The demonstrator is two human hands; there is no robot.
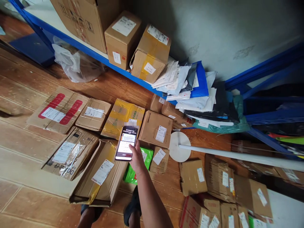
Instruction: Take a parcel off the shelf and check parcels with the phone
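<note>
My right hand (pixel 137 157) is raised over the floor and grips a smartphone (pixel 126 143) with a lit screen that shows an orange-and-white page. The phone hovers above a long flat cardboard parcel (pixel 101 177) with a white label and beside a green plastic mailer (pixel 133 172). Behind the phone lie a yellow-taped box (pixel 118 115) and a brown box (pixel 153 126) with a label. My left hand is out of sight.
Several labelled cardboard parcels cover the wooden floor (pixel 21 196). A blue shelf (pixel 71 42) carries boxes and a pile of soft mailers (pixel 190 85). A white pole with a round base (pixel 178 146) lies on the floor at right. My feet (pixel 131 209) show at the bottom.
</note>
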